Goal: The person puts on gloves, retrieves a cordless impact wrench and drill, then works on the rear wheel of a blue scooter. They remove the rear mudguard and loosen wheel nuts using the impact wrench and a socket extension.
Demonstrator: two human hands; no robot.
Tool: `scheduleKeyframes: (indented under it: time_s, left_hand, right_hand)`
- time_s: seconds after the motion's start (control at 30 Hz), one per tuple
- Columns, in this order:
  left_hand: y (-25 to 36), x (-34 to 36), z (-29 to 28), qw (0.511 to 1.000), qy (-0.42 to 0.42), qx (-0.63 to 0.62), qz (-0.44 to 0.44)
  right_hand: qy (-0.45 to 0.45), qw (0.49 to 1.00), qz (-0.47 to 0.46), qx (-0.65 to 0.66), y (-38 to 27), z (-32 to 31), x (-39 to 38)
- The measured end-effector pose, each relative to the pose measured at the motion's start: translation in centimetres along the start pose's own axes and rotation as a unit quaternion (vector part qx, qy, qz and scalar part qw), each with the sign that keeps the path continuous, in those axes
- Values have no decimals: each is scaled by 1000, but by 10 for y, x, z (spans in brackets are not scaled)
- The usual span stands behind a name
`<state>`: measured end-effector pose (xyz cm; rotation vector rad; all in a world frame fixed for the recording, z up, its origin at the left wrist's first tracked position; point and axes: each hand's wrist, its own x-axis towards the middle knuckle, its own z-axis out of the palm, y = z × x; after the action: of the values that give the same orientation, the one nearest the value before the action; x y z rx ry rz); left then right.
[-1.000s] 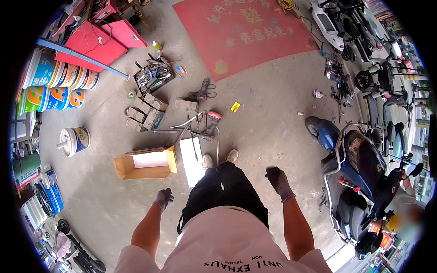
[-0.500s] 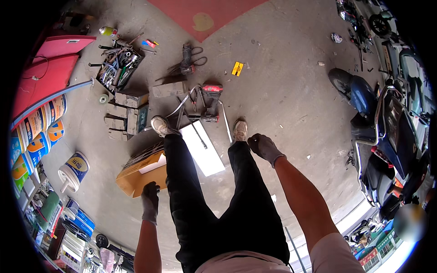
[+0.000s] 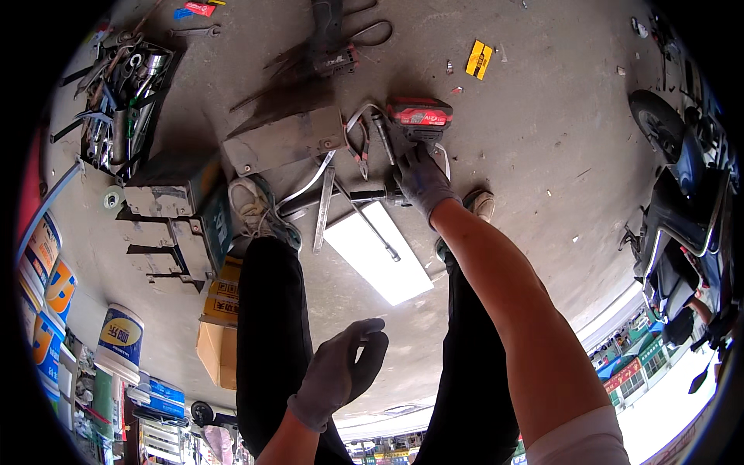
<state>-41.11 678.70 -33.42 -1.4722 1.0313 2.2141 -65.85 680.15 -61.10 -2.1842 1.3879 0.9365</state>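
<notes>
My right hand [image 3: 425, 182], in a grey glove, reaches down to a cordless power tool on the floor, fingers wrapped over its grip below the red battery [image 3: 418, 112]. My left hand [image 3: 341, 372], also gloved, hangs between my legs, fingers curled toward the thumb with nothing visible in them. Beside the tool lie red-handled pliers [image 3: 361, 151], metal bars [image 3: 324, 209] and a white board [image 3: 355, 256] with a long socket tool [image 3: 387, 246] on it. A dusty block-like box [image 3: 283, 136] lies left of them; another power tool [image 3: 329, 54] lies farther ahead.
A crowded tool tray [image 3: 132, 108], stacked dark metal cases [image 3: 159, 232], a cardboard box [image 3: 217, 356] and paint buckets [image 3: 120, 341] are at the left. A yellow packet [image 3: 479, 59] lies ahead right; scooters [image 3: 682, 217] line the right, partly hiding someone there.
I have bent down over the tools, so they appear larger and nearer. My right hand has moved forward onto the power tool; my left hand has moved inward between my legs.
</notes>
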Motion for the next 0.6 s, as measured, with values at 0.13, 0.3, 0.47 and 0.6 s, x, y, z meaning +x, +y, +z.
scheduleKeyframes:
  time_s: [0.13,0.3,0.47,0.6]
  left_hand:
    - [9,10,-23,982,97,-158,-18]
    - [1,28,-32,929,27,-364,-56]
    - [-15,60,-16,940,129,-293,-116]
    - [-47,122,-1,916,53,-285,-278]
  right_hand:
    - [-67,993,-77,-55,-17,11,21]
    - [-110,993,-45,18,-8,27,18]
    - [-79,985,-75,132,-21,-5,-54]
    - [-42,976,-169,131,-22,-71,-157]
